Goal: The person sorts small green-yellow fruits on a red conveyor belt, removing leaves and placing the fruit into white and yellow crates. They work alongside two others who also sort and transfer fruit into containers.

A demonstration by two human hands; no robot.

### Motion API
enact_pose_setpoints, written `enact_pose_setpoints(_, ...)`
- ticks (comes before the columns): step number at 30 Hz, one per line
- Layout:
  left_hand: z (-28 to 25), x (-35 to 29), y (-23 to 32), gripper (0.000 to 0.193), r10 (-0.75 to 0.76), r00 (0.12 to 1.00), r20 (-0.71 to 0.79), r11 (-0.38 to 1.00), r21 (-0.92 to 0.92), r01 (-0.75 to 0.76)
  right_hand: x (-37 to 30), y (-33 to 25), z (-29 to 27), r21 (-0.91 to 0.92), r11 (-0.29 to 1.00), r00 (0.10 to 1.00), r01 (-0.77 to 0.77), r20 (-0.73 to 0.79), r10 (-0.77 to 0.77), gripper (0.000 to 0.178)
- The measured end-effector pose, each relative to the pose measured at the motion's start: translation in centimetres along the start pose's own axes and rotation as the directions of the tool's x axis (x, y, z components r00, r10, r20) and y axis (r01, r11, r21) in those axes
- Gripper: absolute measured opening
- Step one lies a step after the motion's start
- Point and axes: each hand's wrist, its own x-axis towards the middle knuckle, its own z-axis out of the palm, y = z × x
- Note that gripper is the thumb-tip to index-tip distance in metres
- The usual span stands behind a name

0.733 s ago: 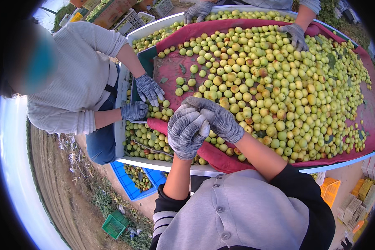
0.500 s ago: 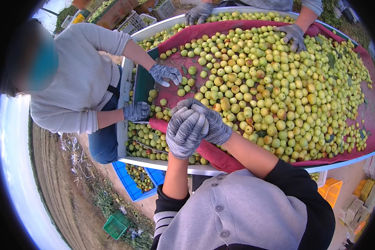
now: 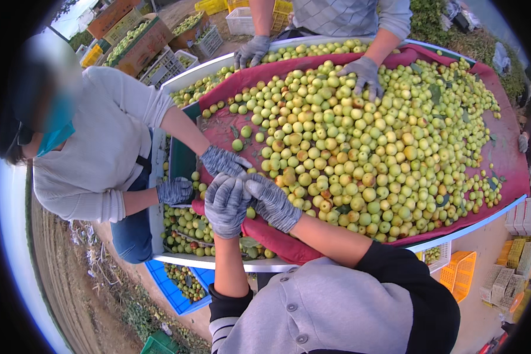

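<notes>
Grey knit gloves all round. Far left, a co-worker in a pale top is leaning in, one gloved hand [image 3: 174,191] resting by the trough [image 3: 159,224] of sorted fruit, the other [image 3: 223,160] reaching onto the red cloth [image 3: 501,159].

Just right of that, the person's left hand [image 3: 225,203] is curling at the cloth's near-left edge, grip half-closed, fingers bent down; can't tell whether it's holding fruit. Right hand [image 3: 272,202] is touching it, laid across with fingers pointing left toward the co-worker's glove; grip loosely cupped, contents also hidden.

The fruit [image 3: 360,159], small green-yellow rounds with no long axis to speak of, is lying up and to the right of both hands, nearest pieces just beside the right wrist. Right hand is the nearer one to the main heap; left hand is nearer the trough below the cloth edge.

Further right, a third person's gloves [image 3: 364,74] are working the far side of the surface. Yellow crates [image 3: 457,271] are sitting on the ground at lower right.
</notes>
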Motion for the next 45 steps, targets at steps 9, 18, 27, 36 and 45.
enact_pose_setpoints(9,0.4,0.5,0.6,0.027,0.037,0.999,0.033,0.993,-0.114,-0.033,-1.6,-1.0,2.8,-0.452,0.885,0.95,0.11,-0.215,-0.228,0.024)
enact_pose_setpoints(18,-3.0,-5.3,-1.6,0.03,-0.194,0.981,0.018,0.981,0.026,0.193,-4.6,-2.6,1.2,-0.503,0.854,0.99,-0.136,-0.051,0.128,0.037)
enact_pose_setpoints(27,-13.1,-23.9,-2.2,0.013,-0.928,0.321,-0.191,0.303,0.115,0.946,-10.6,-9.3,-5.8,-0.678,-0.72,0.977,0.148,-0.014,0.214,0.067)
enact_pose_setpoints(36,-8.3,-23.8,-1.4,0.01,-0.924,0.272,-0.269,0.296,-0.051,0.954,-1.3,-3.7,-8.2,-0.517,-0.815,0.964,0.263,0.114,0.239,0.085)
enact_pose_setpoints(45,-8.2,-22.7,-1.3,0.012,-0.916,0.315,-0.248,0.328,-0.011,0.945,9.9,-9.0,-9.3,-0.665,-0.704,0.892,0.25,0.441,-0.1,0.037)
